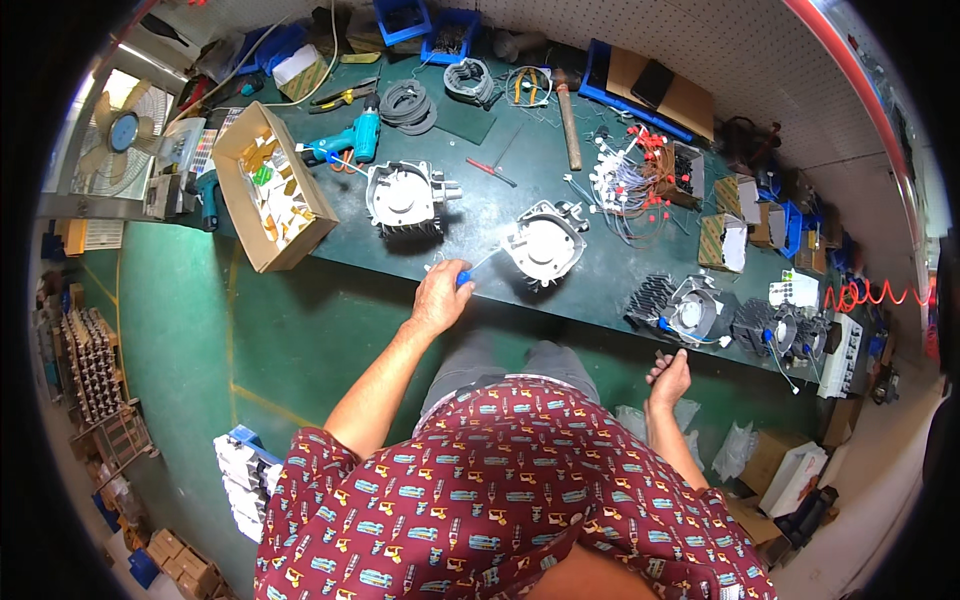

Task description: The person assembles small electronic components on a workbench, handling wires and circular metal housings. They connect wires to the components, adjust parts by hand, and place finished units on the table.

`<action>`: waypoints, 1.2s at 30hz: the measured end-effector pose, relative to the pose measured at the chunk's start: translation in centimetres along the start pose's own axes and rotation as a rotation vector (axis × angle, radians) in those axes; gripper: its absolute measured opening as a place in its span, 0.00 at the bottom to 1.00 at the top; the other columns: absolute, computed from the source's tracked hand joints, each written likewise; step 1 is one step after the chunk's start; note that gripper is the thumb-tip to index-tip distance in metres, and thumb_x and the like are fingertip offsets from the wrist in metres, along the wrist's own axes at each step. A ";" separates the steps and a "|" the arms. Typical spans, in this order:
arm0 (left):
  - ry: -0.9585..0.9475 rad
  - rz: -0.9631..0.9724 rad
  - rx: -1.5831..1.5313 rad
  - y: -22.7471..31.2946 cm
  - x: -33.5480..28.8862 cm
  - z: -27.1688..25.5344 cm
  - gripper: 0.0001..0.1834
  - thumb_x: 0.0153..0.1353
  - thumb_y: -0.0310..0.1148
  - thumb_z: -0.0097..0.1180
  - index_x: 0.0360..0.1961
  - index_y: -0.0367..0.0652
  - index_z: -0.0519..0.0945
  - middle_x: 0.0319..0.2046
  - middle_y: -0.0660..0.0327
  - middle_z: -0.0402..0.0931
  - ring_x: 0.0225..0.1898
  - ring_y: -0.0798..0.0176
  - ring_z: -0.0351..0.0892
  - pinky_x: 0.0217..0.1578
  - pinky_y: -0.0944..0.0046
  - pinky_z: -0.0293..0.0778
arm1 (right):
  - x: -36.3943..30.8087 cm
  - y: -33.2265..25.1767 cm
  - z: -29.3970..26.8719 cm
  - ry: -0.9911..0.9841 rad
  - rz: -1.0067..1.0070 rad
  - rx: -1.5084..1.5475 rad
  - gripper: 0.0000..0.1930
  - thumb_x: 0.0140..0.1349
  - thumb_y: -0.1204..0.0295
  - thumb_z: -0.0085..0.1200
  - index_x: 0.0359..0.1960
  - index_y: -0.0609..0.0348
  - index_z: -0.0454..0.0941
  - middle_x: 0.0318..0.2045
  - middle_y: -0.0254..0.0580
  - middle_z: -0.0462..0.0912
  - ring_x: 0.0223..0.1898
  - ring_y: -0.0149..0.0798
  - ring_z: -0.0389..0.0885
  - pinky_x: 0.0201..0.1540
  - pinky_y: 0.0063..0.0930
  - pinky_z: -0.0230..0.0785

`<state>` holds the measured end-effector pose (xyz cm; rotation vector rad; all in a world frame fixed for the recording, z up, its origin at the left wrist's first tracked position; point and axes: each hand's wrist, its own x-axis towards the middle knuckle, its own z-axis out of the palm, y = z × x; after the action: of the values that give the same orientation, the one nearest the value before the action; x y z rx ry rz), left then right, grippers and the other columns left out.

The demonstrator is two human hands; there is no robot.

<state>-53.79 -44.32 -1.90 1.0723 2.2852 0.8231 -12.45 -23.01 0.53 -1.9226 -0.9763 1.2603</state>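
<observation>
My left hand (441,300) is at the front edge of the green workbench, its fingers closed on a cable with a blue sleeve (463,279). The pale cable runs to a round metal motor housing (545,246) with a bright inner face, lying on the bench just to the right. Left of it sits a similar finned housing (402,200), whose cable also has a blue sleeve. My right hand (669,381) hangs low before the bench edge, fingers curled; a small dark bit shows at the fingertips, too small to name. Nearest it is a black finned motor (690,312).
A cardboard box (315,225) of small parts stands at the left, beside a teal cordless drill (366,130). Farther back lie a coiled grey cable (408,107), a red-handled screwdriver (490,171) and a hammer (569,125). Bundled wires (625,180) and more motors (775,330) occupy the right.
</observation>
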 end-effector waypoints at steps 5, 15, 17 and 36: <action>-0.042 -0.033 -0.148 0.3 0.3 -2.0 0.21 0.60 0.31 0.68 0.53 0.38 0.78 0.38 0.49 0.83 0.41 0.45 0.84 0.46 0.49 0.79 | -0.4 0.1 3.2 0.072 -0.030 -0.038 0.20 0.72 0.50 0.55 0.31 0.53 0.75 0.23 0.32 0.79 0.18 0.28 0.73 0.18 0.23 0.65; -0.317 -0.635 -1.522 -0.6 -0.4 -2.7 0.12 0.79 0.36 0.50 0.52 0.36 0.75 0.43 0.48 0.85 0.38 0.60 0.89 0.38 0.63 0.88 | -14.3 -1.4 21.1 -1.155 -0.315 -0.466 0.21 0.68 0.57 0.65 0.50 0.64 0.83 0.44 0.44 0.89 0.48 0.36 0.86 0.52 0.31 0.79; -0.295 -0.652 -1.706 -1.3 -0.3 -1.9 0.13 0.81 0.35 0.47 0.53 0.35 0.75 0.46 0.44 0.85 0.41 0.56 0.91 0.40 0.60 0.90 | -16.2 -1.6 24.4 -1.364 -0.075 -0.374 0.22 0.72 0.56 0.61 0.51 0.65 0.82 0.43 0.44 0.88 0.46 0.35 0.87 0.49 0.30 0.80; -0.185 -0.520 -1.314 1.2 3.2 0.1 0.13 0.77 0.33 0.55 0.55 0.35 0.78 0.34 0.59 0.83 0.28 0.73 0.78 0.30 0.72 0.79 | -19.1 -7.6 23.0 -1.463 -0.787 -0.868 0.13 0.73 0.64 0.52 0.38 0.62 0.83 0.33 0.58 0.85 0.41 0.62 0.85 0.45 0.56 0.75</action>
<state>-54.98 -41.15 -1.64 -0.0529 1.2336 1.5088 -40.81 -32.68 7.74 -0.4334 -2.9544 1.7394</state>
